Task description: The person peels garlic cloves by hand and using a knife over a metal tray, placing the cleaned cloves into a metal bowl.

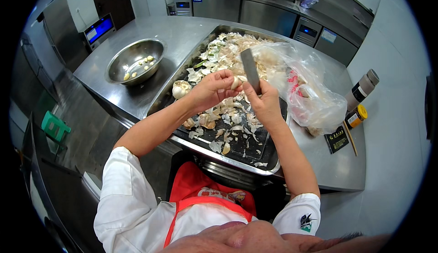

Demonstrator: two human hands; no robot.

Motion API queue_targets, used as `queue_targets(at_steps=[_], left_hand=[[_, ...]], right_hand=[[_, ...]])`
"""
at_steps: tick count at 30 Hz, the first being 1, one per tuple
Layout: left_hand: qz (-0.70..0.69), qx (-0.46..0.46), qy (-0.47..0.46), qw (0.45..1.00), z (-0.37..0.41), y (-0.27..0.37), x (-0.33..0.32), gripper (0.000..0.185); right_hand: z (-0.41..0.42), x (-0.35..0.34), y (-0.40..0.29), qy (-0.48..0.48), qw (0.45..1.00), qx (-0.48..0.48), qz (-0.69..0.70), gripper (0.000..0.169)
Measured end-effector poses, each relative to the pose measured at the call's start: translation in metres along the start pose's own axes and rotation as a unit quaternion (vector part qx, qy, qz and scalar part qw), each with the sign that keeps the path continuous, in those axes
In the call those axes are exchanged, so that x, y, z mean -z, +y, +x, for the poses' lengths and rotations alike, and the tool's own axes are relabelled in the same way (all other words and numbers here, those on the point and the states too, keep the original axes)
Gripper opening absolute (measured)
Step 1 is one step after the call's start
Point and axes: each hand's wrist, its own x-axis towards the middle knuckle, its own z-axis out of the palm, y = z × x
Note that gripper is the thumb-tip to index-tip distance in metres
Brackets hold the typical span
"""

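My left hand (219, 87) pinches a garlic clove (235, 83) between thumb and fingers, above a large metal tray (224, 159). Close beside it on the right, my right hand (262, 99) grips a knife with a broad metal blade (250, 69) that points up and away. Loose garlic skins (236, 49) cover much of the tray. A whole garlic bulb (181, 89) lies at the tray's left side, and more garlic pieces (207, 121) lie below my left hand. Several peeled cloves (146, 61) rest in a steel bowl (114, 63) left of the tray.
A clear plastic bag (316, 102) with contents overlaps the tray's right side. Beyond it stand a flask (363, 88) and a yellow-lidded jar (356, 116), near a dark packet (337, 139) and a thin wooden stick (350, 138). A green stool (55, 125) stands on the floor at left.
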Motion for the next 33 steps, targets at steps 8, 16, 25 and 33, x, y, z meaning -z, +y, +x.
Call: queue_targets(at_steps=[8, 16, 25, 33], left_hand=[[-0.046, -0.044, 0.03, 0.998, -0.001, 0.005, -0.002, 0.03], [-0.012, -0.047, -0.011, 0.999, -0.002, 0.003, 0.0, 0.025], [0.099, -0.022, -0.061, 0.993, -0.002, -0.001, -0.001, 0.022], [0.179, -0.024, -0.075, 0.981, -0.004, 0.0, 0.005, 0.022]], right_hand=[[-0.002, -0.001, -0.005, 0.0, 0.999, 0.015, -0.032, 0.023], [-0.002, -0.001, -0.009, 0.005, 0.999, 0.023, -0.035, 0.022], [-0.002, -0.002, -0.007, -0.028, 0.999, 0.035, 0.006, 0.022], [0.0, -0.003, -0.004, -0.07, 0.993, 0.094, -0.019, 0.017]])
